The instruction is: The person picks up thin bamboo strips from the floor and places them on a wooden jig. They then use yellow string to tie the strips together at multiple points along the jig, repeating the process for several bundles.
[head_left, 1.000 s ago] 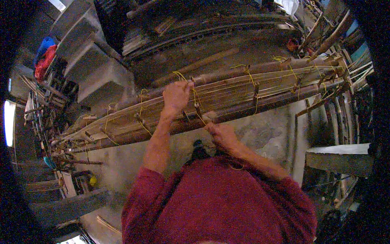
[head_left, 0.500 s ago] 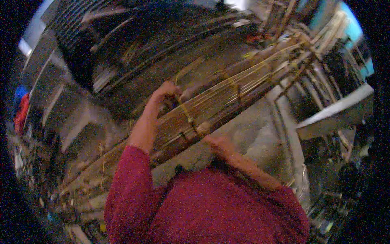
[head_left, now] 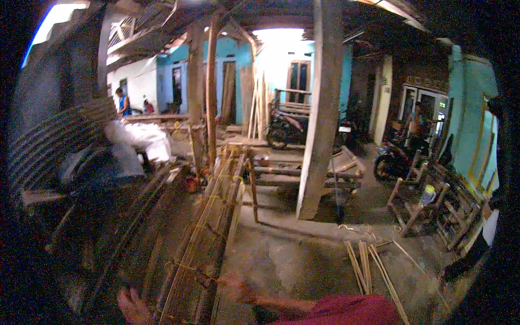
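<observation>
A long frame of dark poles, perhaps bamboo, runs away from me, with thin pale strips lying lengthwise between them. Yellow cord is tied across the frame near my hands. My left hand is at the bottom edge, just left of the frame, its fingers stretched out and holding nothing visible. On the other side, my right hand is close by the right pole at the cord tie. Its fingers are smeared by motion, so whether they grip the cord cannot be made out.
Pale split sticks lie on the concrete floor at right. A square post stands ahead, with a motorbike behind it. Wooden chairs are at right. A person is near the far door, another at far left.
My view has swung up from the frame to the wider yard and houses. Both hands now sit at the lower edge; the left no longer reaches over the frame.
</observation>
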`<state>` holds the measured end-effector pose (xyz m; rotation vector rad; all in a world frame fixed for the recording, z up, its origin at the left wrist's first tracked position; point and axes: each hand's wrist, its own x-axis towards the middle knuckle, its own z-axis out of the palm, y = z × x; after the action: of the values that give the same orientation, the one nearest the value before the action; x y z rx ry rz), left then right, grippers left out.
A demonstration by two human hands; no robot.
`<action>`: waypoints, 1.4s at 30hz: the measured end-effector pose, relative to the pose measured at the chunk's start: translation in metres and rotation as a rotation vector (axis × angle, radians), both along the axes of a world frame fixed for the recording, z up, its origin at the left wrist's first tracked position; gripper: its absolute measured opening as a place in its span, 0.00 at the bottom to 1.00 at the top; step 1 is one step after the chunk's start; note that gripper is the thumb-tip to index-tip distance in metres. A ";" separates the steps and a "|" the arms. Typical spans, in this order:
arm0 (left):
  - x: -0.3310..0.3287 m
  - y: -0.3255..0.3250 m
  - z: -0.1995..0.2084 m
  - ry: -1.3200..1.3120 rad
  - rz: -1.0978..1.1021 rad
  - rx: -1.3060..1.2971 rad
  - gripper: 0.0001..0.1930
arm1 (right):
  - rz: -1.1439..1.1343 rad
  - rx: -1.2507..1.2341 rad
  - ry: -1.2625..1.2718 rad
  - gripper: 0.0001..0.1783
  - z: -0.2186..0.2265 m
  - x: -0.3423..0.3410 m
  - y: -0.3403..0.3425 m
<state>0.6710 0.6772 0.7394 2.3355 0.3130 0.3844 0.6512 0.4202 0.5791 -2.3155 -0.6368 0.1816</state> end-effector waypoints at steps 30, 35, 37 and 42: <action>-0.051 -0.042 -0.103 -0.015 0.018 0.167 0.10 | 0.475 -0.247 -0.076 0.13 0.067 0.108 0.158; -0.013 -0.039 -0.130 -0.151 -0.051 0.384 0.07 | 0.679 -0.296 -0.012 0.11 0.064 0.155 0.189; -0.008 -0.033 -0.130 -0.331 0.064 0.240 0.07 | 0.742 -0.292 0.070 0.11 0.058 0.177 0.203; -0.032 -0.020 -0.124 -0.275 0.119 0.431 0.05 | 0.840 -0.149 0.409 0.10 0.093 0.164 0.213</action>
<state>0.6387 0.6570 0.6151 2.6414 0.2536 0.8971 0.8148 0.6336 0.6722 -1.9109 -1.3634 1.0811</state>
